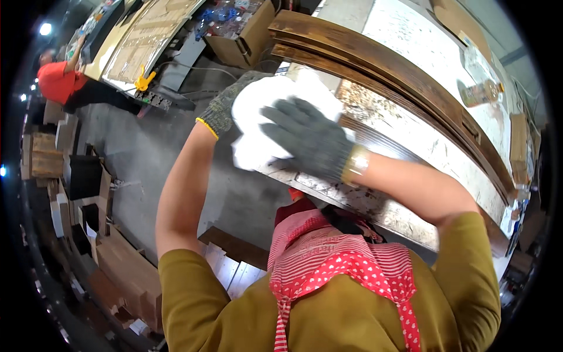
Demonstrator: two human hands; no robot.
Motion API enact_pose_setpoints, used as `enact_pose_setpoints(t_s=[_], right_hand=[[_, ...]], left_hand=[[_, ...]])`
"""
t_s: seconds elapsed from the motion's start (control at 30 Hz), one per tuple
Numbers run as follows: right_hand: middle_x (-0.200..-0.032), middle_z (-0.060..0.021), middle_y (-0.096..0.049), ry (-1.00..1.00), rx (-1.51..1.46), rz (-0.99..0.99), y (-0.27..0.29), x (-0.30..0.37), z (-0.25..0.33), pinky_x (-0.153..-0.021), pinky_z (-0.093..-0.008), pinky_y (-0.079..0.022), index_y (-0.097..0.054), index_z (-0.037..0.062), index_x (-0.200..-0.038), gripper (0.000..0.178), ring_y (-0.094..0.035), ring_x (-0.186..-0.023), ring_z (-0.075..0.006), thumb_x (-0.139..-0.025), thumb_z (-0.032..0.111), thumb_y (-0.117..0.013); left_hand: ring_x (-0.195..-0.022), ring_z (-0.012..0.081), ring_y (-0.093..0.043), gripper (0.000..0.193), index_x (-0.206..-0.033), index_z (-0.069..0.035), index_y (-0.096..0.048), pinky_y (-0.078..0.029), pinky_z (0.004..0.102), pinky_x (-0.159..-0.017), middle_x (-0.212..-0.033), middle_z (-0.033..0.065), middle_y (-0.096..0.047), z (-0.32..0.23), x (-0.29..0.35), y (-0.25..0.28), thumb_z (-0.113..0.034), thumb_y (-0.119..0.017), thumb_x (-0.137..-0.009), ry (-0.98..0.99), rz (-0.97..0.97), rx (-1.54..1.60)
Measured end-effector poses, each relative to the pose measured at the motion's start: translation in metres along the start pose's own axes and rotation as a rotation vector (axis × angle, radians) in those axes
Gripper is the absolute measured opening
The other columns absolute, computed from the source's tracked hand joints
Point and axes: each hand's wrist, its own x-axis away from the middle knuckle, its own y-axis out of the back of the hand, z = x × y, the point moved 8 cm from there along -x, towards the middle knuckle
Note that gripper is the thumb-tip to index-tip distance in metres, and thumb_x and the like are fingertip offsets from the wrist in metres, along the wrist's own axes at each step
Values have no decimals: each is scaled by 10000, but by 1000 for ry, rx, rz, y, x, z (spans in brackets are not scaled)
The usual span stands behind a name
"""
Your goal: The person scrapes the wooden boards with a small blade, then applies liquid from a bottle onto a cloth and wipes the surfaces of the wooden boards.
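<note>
A white cloth point(249, 126) lies bunched over the left end of a dark ridged strip point(381, 138) on the workbench. My right hand point(308, 138), in a dark grey glove, presses flat on the cloth with its fingers spread, slightly smeared by motion. Beside the cloth's far left edge is my left hand point(226, 102), in a speckled grey glove with a yellow cuff. Its fingers run behind the cloth, so what they grip is hidden. The cloth also covers the strip's left end.
Long brown boards point(404, 70) lie stacked along the bench point(404, 217), beyond the strip. At the far right is a plastic bottle point(484, 92). A cardboard box point(240, 47) stands past the bench's left end. A person in red point(61, 79) works at another table. Cardboard point(126, 267) lies at left.
</note>
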Motion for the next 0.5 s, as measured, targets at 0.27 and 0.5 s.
enact_pose_setpoints(t_s=[0.27,0.5], right_hand=[[-1443,-192,-450,-63,97,169,24,80,-6,-1140,-484,-306,-542,55,-1269,525,-414,-1357,-341,-861,373,-629],[-1385,-153,-495,34,-17,18,-5,-30,13,-1129,-499,-313,-584,125,-1217,408,-462,-1284,-353,-847,282,-656]], left_hand=[[-1259,158,-470,373,-1326,-36,-529,-351,283,-1091,-1339,66,-515,63,19,-18,-181,-483,-985,402,-69,697],[-1310,277,-445,630,-1382,-44,-439,-343,334,-1105,-1384,147,-473,0,-12,-1,-102,-664,-796,-138,44,105]])
